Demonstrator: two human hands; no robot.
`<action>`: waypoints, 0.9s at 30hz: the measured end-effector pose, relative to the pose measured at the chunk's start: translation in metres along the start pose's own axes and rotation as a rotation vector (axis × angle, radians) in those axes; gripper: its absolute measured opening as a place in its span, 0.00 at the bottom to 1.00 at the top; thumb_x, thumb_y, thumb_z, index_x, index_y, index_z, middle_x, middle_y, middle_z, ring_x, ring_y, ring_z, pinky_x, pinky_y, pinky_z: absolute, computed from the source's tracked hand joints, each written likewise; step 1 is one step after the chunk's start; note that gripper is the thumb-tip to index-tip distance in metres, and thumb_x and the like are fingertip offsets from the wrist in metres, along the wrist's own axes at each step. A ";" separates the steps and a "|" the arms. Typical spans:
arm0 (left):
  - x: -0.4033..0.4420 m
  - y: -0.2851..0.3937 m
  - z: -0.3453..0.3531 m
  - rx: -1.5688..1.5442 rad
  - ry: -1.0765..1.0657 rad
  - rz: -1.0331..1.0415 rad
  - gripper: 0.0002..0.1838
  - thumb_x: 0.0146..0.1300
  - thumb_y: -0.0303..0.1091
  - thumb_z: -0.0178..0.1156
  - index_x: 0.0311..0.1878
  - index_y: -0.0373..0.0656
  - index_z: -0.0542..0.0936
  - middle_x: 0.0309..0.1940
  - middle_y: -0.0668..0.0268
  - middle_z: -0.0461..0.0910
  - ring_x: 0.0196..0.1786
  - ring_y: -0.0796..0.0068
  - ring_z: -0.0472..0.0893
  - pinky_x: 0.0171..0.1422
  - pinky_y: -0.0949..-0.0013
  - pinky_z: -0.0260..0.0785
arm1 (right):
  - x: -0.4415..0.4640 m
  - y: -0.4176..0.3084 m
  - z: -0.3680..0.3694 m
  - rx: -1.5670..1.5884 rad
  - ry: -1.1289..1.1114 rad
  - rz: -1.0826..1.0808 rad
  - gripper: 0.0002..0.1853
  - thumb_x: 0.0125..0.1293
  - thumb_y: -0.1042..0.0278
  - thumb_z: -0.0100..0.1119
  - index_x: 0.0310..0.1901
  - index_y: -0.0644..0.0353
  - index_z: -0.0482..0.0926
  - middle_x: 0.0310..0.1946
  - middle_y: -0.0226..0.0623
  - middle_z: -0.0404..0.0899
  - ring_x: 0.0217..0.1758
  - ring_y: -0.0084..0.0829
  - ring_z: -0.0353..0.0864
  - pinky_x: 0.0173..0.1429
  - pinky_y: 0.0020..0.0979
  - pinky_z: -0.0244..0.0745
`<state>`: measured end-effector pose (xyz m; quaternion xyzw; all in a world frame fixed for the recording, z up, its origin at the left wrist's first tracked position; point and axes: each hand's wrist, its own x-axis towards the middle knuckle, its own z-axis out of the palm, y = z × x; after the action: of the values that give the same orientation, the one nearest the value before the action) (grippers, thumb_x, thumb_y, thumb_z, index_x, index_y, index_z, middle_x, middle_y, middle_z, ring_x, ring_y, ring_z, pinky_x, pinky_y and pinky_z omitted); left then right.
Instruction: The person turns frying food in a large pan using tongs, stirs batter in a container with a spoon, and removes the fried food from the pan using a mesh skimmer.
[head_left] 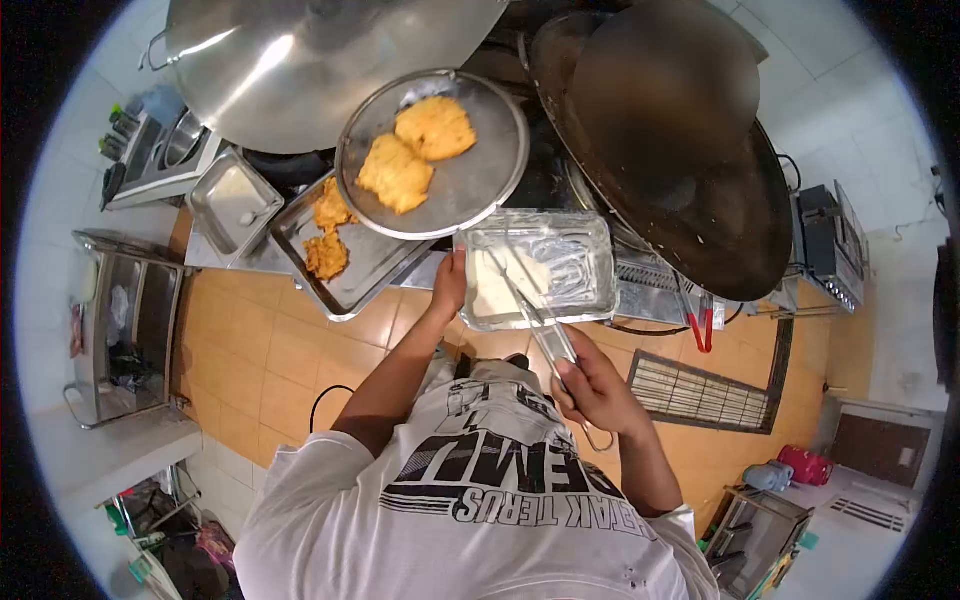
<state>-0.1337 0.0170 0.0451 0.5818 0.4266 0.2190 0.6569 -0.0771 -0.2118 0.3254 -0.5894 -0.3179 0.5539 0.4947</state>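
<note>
My left hand (450,285) grips the left edge of a rectangular metal tray (590,290) smeared with white batter. A pale, batter-coated piece (505,285) lies in the tray's left part. Closed around metal tongs (550,335), my right hand (592,385) is below the tray, and the tongs' tips reach into it at the pale piece. Just above, a round strainer (480,185) bears two golden fried pieces (435,128). Darker fried pieces (326,255) sit in a metal tray (345,300) to the left.
A large dark wok (730,220) stands at the upper right, with red-handled tongs (700,325) below it. At the upper left is a big metal lid (330,60). A small tray (232,205) with white contents and a metal rack (130,320) are on the left.
</note>
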 end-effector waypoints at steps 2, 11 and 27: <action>0.010 -0.026 0.002 0.038 0.065 0.047 0.30 0.71 0.54 0.39 0.47 0.29 0.74 0.40 0.45 0.78 0.45 0.55 0.76 0.53 0.62 0.64 | 0.016 0.025 -0.001 -0.081 -0.051 0.020 0.23 0.73 0.70 0.37 0.67 0.58 0.53 0.15 0.27 0.63 0.13 0.18 0.61 0.19 0.22 0.61; 0.005 -0.015 0.004 -0.062 -0.001 0.089 0.29 0.72 0.51 0.39 0.44 0.29 0.75 0.39 0.47 0.79 0.44 0.59 0.77 0.51 0.63 0.67 | 0.062 0.056 0.000 -0.593 0.003 -0.209 0.21 0.70 0.71 0.42 0.64 0.62 0.58 0.15 0.36 0.68 0.14 0.29 0.68 0.24 0.31 0.66; -0.020 0.039 -0.003 -0.039 -0.031 0.107 0.28 0.71 0.54 0.42 0.41 0.35 0.78 0.32 0.63 0.79 0.37 0.77 0.74 0.45 0.70 0.69 | 0.077 0.074 0.015 -1.325 0.059 -0.161 0.36 0.53 0.77 0.52 0.66 0.61 0.54 0.36 0.53 0.78 0.36 0.49 0.81 0.39 0.44 0.77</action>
<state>-0.1384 0.0117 0.0888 0.5941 0.3804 0.2531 0.6621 -0.0902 -0.1598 0.2321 -0.7580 -0.6202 0.1866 0.0765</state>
